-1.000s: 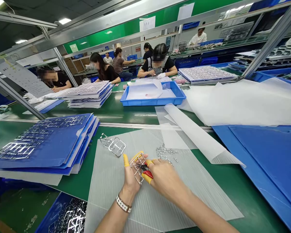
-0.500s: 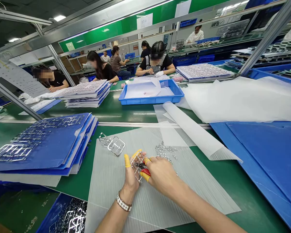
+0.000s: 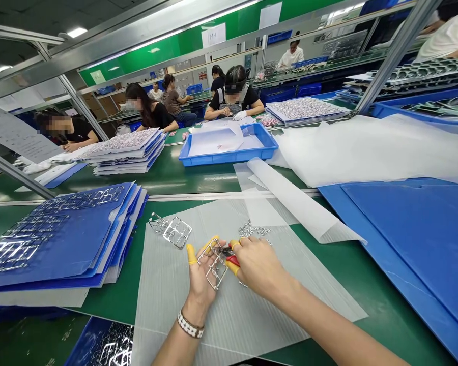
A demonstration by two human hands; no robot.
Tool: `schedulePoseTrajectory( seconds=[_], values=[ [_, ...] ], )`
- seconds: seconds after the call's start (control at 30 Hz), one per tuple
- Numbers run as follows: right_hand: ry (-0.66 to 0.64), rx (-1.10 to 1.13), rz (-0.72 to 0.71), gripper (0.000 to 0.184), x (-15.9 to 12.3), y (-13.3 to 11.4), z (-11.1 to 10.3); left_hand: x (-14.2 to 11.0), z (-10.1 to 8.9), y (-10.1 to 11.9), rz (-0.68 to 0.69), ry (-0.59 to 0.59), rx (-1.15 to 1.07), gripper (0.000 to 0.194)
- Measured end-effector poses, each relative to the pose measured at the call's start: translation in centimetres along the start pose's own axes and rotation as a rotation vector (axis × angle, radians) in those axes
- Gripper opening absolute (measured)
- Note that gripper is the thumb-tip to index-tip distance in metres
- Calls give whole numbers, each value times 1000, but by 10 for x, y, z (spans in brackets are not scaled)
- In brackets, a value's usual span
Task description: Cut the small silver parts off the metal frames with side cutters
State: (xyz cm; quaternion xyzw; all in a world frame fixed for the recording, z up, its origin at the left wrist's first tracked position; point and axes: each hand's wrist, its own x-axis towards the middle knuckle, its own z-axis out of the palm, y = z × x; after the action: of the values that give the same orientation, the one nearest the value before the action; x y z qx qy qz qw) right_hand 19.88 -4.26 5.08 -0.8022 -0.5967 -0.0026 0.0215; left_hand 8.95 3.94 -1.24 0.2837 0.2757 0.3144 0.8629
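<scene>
Two yellow-capped fingers [image 3: 191, 254] of your left hand [image 3: 200, 287] pinch the metal frame [image 3: 212, 267], your right hand [image 3: 257, 267] grips red-handled cutters [image 3: 232, 261] at it: mid-trim, so hold steady for the next snip.

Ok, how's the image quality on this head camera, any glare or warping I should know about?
In the head view, wide-angle distortion makes the overhead metal rail slant and stretch toward the frame edges; the plated metal frames on the blue folders glare brightly; the ceiling light is blown out; the left hand, its metal frame, the right hand and its red-handled pliers look fairly sharp.
</scene>
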Motion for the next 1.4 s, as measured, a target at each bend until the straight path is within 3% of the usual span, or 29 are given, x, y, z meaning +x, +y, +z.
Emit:
schedulePoseTrajectory(
  seconds=[0.3,0.57,0.9,1.4],
  values=[
    [-20,30,9,31,3,1,5,-2,4,-2,10,14,20,69],
    [-64,48,-25,23,4,3,0,0,1,-7,45,24,119,66],
    [-64,22,18,25,-8,9,13,9,-6,8,-44,-34,-58,72],
    [-64,21,6,27,-7,4,13,0,6,6,62,19,37,68]
  ],
)
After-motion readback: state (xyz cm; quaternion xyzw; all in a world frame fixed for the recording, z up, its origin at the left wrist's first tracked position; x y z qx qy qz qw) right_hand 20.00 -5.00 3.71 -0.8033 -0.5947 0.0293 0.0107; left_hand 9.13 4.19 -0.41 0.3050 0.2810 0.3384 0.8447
